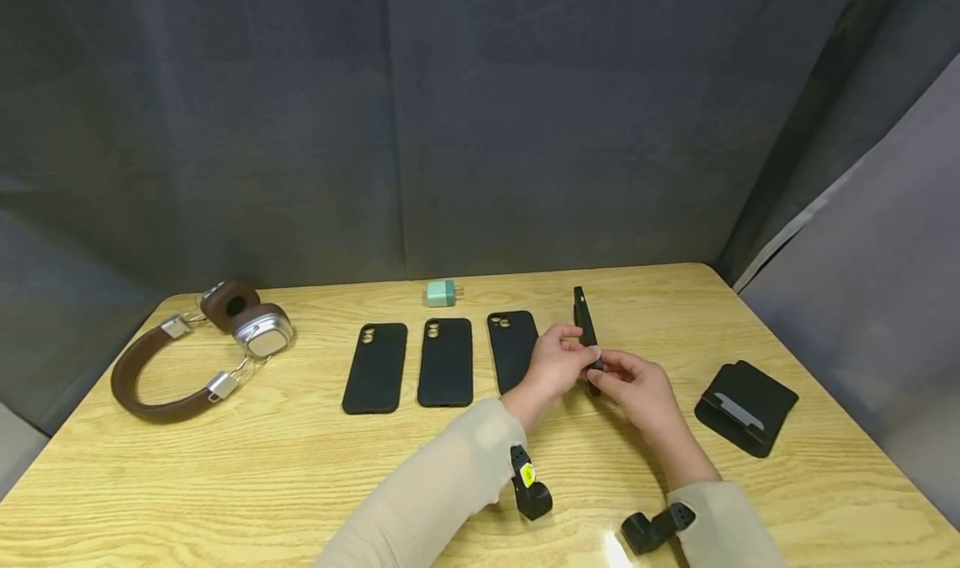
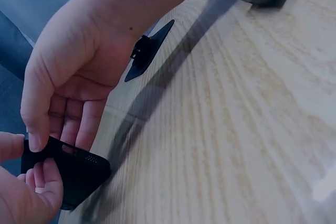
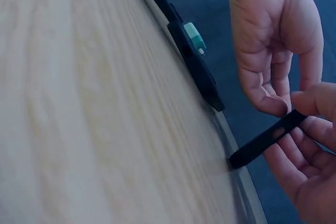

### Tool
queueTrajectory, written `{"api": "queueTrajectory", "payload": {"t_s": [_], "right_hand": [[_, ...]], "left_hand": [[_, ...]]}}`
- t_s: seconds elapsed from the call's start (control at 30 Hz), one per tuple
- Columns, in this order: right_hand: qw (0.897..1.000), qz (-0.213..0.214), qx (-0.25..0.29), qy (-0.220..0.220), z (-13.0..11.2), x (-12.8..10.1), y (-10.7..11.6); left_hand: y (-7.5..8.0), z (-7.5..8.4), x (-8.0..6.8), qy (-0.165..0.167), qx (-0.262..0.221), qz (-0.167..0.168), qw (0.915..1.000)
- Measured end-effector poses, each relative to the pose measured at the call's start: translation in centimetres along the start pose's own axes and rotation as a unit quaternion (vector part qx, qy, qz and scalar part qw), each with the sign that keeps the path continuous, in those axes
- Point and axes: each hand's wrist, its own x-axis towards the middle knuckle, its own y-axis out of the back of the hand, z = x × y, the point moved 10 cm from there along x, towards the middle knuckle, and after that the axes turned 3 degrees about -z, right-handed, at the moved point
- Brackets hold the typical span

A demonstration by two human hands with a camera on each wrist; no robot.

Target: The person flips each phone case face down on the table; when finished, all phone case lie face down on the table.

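Pinching a black phone case [image 1: 586, 328] between them, the left hand [image 1: 553, 364] and right hand [image 1: 639, 389] are tilting it on edge, likely exposing its inside; three matching cases [image 1: 446, 361] are lying flat just left of the hands.

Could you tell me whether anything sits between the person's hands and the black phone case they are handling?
Nothing visible does. The left hand and the right hand both already pinch the near end of the black phone case, which is tilted up on edge above the table, right of the three flat cases.
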Motion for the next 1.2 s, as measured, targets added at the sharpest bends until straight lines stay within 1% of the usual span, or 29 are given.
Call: {"api": "queueTrajectory", "payload": {"t_s": [0.07, 0.2, 0.33, 0.47, 0.6, 0.77, 0.9, 1.03, 1.1, 1.2], "right_hand": [[1.0, 0.016, 0.0, -0.003, 0.0, 0.0, 0.1], [0.999, 0.045, 0.007, 0.003, 0.0, 0.0, 0.3], [0.998, 0.059, 0.019, 0.015, -0.4, 0.0, 0.3], [0.998, 0.061, 0.021, 0.027, -0.7, 0.0, 0.3], [0.997, 0.07, 0.003, 0.035, -0.9, 0.0, 0.4], [0.994, 0.094, -0.026, 0.043, -1.4, 0.0, 0.9], [0.992, 0.116, -0.036, 0.04, -1.6, -0.1, 1.3], [0.988, 0.144, -0.032, 0.04, -1.8, -0.4, 2.0], [0.986, 0.159, -0.023, 0.043, -2.0, -0.5, 2.3], [0.983, 0.176, -0.003, 0.044, -2.3, -0.7, 2.8]], "left_hand": [[0.0, -0.1, 0.0, 0.0, -0.009, -0.003, 1.0], [-0.1, -0.6, 0.0, 0.009, -0.052, -0.014, 0.9985], [0.0, -1.0, 0.0, 0.019, -0.082, -0.02, 0.9962], [0.0, -1.2, 0.0, 0.023, -0.091, -0.025, 0.9952], [0.0, -1.4, -0.1, 0.029, -0.095, -0.025, 0.9948], [-0.1, -1.5, -0.5, 0.036, -0.092, -0.031, 0.9947], [-0.1, -1.7, -0.7, 0.036, -0.091, -0.035, 0.9946], [0.3, -2.0, -0.7, 0.034, -0.089, -0.021, 0.9952], [0.4, -2.2, -0.6, 0.034, -0.09, -0.015, 0.9952], [0.4, -2.4, -0.5, 0.034, -0.09, -0.015, 0.9953]]}}
